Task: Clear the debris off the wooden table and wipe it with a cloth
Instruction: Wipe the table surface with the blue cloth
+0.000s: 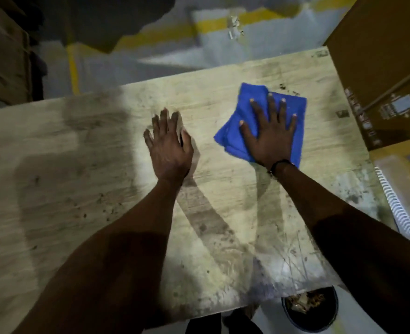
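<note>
The wooden table [83, 165] fills most of the view, its pale top stained and scratched. A folded blue cloth [232, 131] lies on the right part of the top. My right hand [270, 136] presses flat on the cloth with its fingers spread. My left hand [167, 145] rests flat on the bare wood to the left of the cloth, fingers straight. Small dark crumbs [288, 89] lie just beyond the cloth, and more specks [97, 206] dot the wood near my left forearm.
A large cardboard box [380, 56] stands at the table's right far corner. A dark bin [310, 309] holding debris sits on the floor below the near edge. A white ribbed object [396, 203] lies to the right. Brown cartons [3, 51] stand at the far left.
</note>
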### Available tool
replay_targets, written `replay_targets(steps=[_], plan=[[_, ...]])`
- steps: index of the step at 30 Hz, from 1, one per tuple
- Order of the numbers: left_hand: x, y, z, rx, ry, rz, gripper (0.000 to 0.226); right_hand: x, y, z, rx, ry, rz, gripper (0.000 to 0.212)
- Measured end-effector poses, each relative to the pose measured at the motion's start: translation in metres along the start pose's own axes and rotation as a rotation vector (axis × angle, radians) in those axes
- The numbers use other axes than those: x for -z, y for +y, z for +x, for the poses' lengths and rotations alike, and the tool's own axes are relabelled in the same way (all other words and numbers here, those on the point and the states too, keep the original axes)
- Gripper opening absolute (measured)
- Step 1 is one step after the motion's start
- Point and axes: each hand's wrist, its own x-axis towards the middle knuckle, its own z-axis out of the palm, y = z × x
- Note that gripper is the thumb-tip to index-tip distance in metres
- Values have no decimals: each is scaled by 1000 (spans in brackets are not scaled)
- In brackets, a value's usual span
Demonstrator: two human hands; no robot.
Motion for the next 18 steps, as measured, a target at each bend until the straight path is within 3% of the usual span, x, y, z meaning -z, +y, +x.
replay_targets(steps=[2,3,6,8,12,14,16,18], plan=[[1,1,2,20,-3,-21,54,-4,-26,7,-161,10,-21,69],[3,2,3,26,-6,-28,54,-5,-37,7,-129,-8,-23,70],[6,3,5,32,-14,-18,55,-7,-40,17,363,-107,17,69],[8,4,5,36,-28,-23,55,-4,-24,33,493,-123,47,67],[10,6,5,44,-32,-27,56,-12,-28,64,-70,1,-11,68],[10,6,5,41,-29,-25,55,-17,-53,76,-203,14,-26,70],[11,7,6,37,-29,-22,55,-22,-80,85,-103,-25,-18,72],[10,7,5,37,-28,-9,54,-27,-98,89,209,-102,-7,71]])
